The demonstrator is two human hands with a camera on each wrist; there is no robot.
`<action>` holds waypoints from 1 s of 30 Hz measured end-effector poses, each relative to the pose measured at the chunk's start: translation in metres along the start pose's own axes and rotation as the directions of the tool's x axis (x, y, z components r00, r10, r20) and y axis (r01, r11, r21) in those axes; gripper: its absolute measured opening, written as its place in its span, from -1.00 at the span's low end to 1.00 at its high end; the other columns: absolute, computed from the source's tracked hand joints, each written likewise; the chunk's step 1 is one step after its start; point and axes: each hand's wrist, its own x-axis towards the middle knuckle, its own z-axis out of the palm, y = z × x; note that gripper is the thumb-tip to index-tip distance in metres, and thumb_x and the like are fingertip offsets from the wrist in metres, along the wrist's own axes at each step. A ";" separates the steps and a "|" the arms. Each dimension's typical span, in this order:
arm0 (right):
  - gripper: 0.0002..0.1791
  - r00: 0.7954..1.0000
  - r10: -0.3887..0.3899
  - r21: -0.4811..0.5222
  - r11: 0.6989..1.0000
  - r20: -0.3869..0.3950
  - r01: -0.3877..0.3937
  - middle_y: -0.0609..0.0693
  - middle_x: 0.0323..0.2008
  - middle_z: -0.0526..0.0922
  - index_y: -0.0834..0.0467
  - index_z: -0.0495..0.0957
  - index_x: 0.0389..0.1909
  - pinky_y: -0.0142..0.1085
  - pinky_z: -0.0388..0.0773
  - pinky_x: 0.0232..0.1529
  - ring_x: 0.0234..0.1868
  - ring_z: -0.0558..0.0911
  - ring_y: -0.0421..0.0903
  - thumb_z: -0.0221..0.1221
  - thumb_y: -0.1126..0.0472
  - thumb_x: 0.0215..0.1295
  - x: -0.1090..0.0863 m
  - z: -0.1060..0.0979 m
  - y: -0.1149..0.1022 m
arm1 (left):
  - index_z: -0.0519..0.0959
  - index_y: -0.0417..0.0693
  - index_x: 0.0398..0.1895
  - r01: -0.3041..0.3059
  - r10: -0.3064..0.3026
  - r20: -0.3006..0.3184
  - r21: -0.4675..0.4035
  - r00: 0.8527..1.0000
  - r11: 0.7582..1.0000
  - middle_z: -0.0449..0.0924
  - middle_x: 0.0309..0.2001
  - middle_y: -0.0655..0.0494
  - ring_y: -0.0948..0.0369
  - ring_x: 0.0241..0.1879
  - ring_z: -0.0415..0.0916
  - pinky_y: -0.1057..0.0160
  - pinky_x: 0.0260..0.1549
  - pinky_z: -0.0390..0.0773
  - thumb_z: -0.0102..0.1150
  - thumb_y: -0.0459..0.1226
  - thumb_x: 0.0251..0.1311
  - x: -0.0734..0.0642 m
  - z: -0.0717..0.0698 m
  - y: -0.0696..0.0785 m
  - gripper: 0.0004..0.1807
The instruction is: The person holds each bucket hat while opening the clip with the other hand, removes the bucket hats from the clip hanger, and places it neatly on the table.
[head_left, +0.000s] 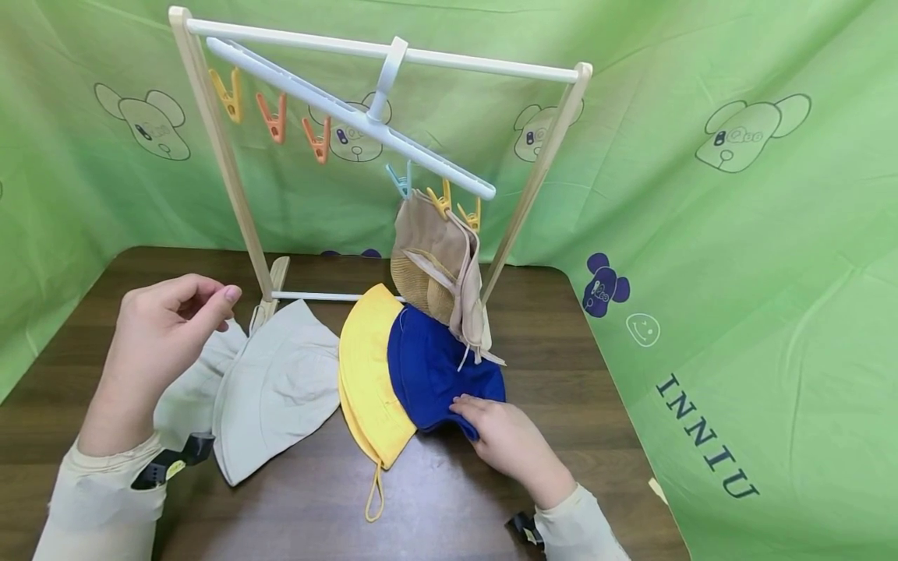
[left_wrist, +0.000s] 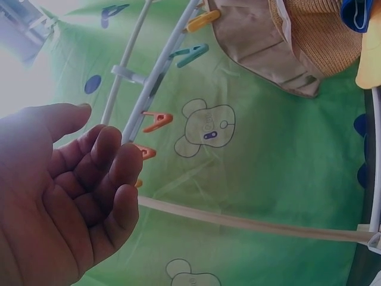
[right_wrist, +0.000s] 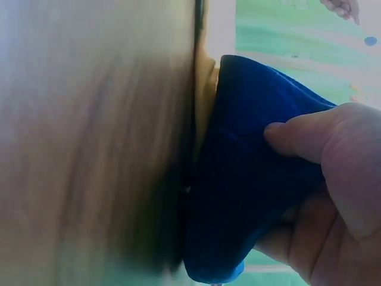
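Observation:
My right hand [head_left: 515, 444] pinches the near edge of a blue bucket hat [head_left: 438, 366], thumb on one side and fingers on the other, as the right wrist view shows. The blue hat lies against a yellow bucket hat [head_left: 375, 374] with a cord loop. My left hand [head_left: 164, 335] is raised above the pale grey hats [head_left: 281, 386], its fingers loosely bent and holding nothing. A beige hat [head_left: 431, 234] with a woven part hangs from a pale blue hanger [head_left: 351, 117], gripped by a yellow clip [head_left: 440, 199]. Its lower end hangs in front of the blue hat.
A rack with wooden posts [head_left: 224, 164] and a white top bar [head_left: 484, 64] stands at the back of the dark wooden table [head_left: 561, 343]. On the hanger's left half hang a yellow clip [head_left: 228, 95] and orange clips [head_left: 273, 117]. Green printed cloth [head_left: 701, 234] surrounds the table.

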 end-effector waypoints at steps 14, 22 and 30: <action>-0.55 1.000 0.012 0.008 1.000 0.004 -0.012 0.10 0.12 0.71 0.22 0.67 0.10 -0.13 0.65 0.08 0.14 0.70 0.01 0.34 0.45 0.14 -0.009 -0.011 0.025 | 0.69 0.02 -0.47 0.008 -0.008 0.007 0.010 1.000 1.000 0.57 -0.63 0.36 0.50 -0.63 0.47 0.50 -0.65 0.32 0.37 -0.25 0.28 0.000 -0.004 -0.001 -0.85; -0.51 0.998 0.065 -0.016 0.998 0.014 -0.065 0.10 0.11 0.72 0.22 0.67 0.09 -0.12 0.65 0.07 0.12 0.71 0.01 0.36 0.45 0.06 -0.017 -0.007 0.030 | 0.69 0.02 -0.47 0.017 -0.017 0.021 0.008 1.000 1.000 0.58 -0.63 0.34 0.50 -0.63 0.46 0.49 -0.64 0.33 0.37 -0.24 0.29 0.000 -0.004 -0.002 -0.84; -0.59 0.999 0.046 -0.040 0.998 0.027 -0.045 0.12 0.07 0.73 0.22 0.68 0.04 -0.11 0.63 0.10 0.14 0.70 0.03 0.39 0.33 0.12 -0.016 0.002 0.021 | 0.69 0.05 -0.45 0.024 -0.024 0.033 0.011 0.999 1.000 0.59 -0.62 0.27 0.49 -0.63 0.44 0.48 -0.63 0.32 0.37 -0.22 0.29 -0.001 -0.004 -0.002 -0.85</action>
